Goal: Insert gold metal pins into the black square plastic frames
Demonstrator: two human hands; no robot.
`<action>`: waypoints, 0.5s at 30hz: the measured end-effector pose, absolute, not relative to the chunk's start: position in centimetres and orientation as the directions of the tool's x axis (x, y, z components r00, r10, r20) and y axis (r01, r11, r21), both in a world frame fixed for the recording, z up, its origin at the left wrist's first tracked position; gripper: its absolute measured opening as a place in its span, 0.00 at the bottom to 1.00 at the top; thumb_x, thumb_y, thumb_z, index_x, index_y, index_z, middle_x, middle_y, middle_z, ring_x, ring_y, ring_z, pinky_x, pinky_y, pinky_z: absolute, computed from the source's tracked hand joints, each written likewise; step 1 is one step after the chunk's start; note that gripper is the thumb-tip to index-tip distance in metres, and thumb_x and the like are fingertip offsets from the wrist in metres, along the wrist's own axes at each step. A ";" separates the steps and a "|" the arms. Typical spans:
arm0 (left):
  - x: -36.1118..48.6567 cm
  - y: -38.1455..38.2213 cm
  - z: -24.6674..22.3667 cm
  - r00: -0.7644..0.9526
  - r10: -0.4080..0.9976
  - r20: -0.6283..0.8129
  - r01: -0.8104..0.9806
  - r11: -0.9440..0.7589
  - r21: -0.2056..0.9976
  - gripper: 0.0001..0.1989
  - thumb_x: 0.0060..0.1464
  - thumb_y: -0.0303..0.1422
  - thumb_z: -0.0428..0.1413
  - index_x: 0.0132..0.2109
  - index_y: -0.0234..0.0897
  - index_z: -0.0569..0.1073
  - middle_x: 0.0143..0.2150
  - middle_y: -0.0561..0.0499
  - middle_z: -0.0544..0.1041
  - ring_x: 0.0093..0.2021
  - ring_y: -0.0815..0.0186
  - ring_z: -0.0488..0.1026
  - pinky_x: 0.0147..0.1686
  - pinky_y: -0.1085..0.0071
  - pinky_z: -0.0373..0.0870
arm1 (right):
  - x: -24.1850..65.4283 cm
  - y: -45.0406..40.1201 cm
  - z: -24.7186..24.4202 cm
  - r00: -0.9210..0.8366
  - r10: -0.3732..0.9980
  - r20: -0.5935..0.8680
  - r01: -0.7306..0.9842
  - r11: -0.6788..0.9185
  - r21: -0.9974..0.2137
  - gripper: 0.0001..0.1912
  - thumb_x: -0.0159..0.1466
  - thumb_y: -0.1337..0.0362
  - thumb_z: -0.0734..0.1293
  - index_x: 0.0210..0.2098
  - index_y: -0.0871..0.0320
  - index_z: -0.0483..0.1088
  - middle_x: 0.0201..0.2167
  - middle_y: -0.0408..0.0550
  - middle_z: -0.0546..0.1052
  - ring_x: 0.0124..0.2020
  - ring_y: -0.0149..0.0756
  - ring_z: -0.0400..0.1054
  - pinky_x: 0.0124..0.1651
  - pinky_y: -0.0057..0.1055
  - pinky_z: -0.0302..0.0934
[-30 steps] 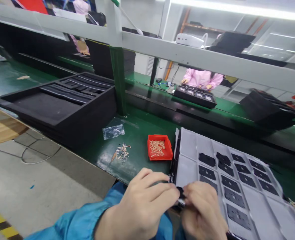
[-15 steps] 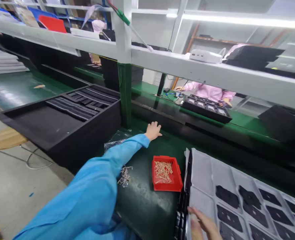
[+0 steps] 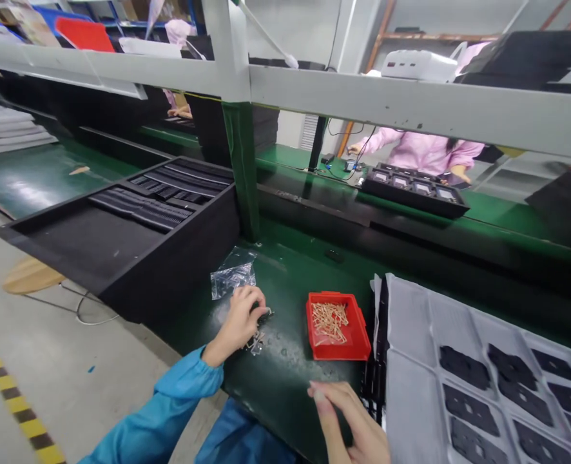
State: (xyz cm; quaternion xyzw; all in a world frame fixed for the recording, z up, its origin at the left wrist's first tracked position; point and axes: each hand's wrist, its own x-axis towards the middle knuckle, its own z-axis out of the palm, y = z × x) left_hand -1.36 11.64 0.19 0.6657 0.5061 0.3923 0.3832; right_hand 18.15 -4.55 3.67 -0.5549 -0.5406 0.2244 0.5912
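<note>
Metal parts [image 3: 256, 344] beneath left grip [image 3: 238, 321]

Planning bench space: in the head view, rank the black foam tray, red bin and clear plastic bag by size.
1. Black foam tray
2. Red bin
3. Clear plastic bag, though it is crumpled, so its place is unsure.

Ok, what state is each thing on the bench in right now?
Left hand: cupped over the small metal parts, touching them.
Right hand: raised, nothing visibly held.
Red plastic bin: upright, filled with tan pins.
Clear plastic bag: crumpled, lying flat.
White-lined tray: black pads in its pockets.
</note>
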 end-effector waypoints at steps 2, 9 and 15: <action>-1.2 11.9 0.7 0.136 0.985 0.109 0.177 -0.133 0.975 0.10 0.60 0.35 0.60 0.32 0.39 0.70 0.37 0.49 0.72 0.43 0.58 0.65 0.48 0.62 0.61 | 18.5 -4.1 3.8 0.312 0.906 0.285 0.304 0.189 -0.934 0.10 0.70 0.58 0.68 0.36 0.52 0.81 0.33 0.47 0.83 0.35 0.37 0.79 0.41 0.28 0.72; 1.9 9.9 1.6 0.255 0.965 -0.055 -0.491 0.178 0.853 0.24 0.45 0.48 0.72 0.36 0.37 0.71 0.28 0.55 0.66 0.31 0.68 0.67 0.40 0.68 0.71 | 15.2 0.9 3.1 0.097 0.980 -0.173 -0.199 -0.151 -0.968 0.23 0.63 0.44 0.72 0.42 0.59 0.79 0.32 0.51 0.82 0.28 0.35 0.75 0.29 0.28 0.68; 3.6 7.6 2.8 0.413 0.904 -0.110 -0.670 0.383 0.636 0.21 0.43 0.35 0.74 0.28 0.38 0.67 0.29 0.56 0.67 0.27 0.73 0.66 0.34 0.74 0.76 | 13.9 1.5 4.1 -0.025 0.982 -0.186 -0.386 -0.181 -0.904 0.23 0.63 0.44 0.73 0.35 0.60 0.77 0.22 0.43 0.76 0.21 0.26 0.65 0.25 0.24 0.60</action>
